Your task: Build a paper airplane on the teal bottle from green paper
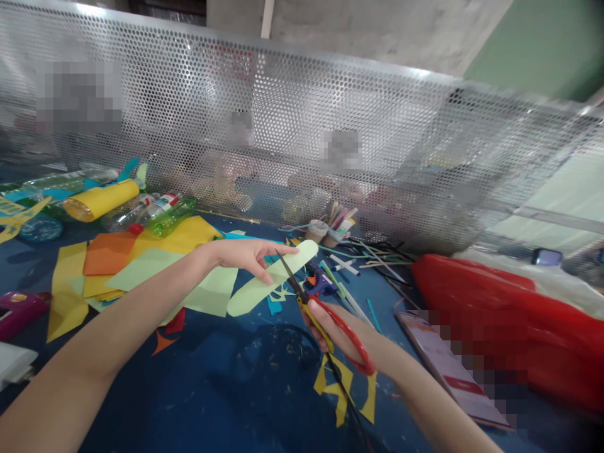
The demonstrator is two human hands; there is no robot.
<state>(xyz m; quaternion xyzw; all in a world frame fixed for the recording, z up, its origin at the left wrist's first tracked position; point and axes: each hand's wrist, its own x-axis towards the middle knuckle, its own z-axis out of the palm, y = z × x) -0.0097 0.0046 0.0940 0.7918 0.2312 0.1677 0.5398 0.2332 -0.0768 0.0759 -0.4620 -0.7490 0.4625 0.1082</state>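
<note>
My left hand (243,255) grips a pale green paper strip (250,297) with rounded ends, its thumb and fingers along the upper edge. In my right hand (323,318) are scissors (297,286) with a red and a yellow handle. Their dark blades point up and left across the strip, close to my left fingers; whether they touch the paper I cannot tell. Just beyond the scissors lies a blue-purple glue gun (324,282), partly hidden. Light green paper scraps (282,293) and a small blue piece (274,306) lie beneath the strip.
Coloured paper sheets (146,270) spread at the left, with plastic bottles (165,211) behind. Yellow offcuts (346,377) and a black cable (346,396) lie near my right wrist. A red plastic bag (472,296) sits at the right. A perforated metal screen (283,126) closes the back.
</note>
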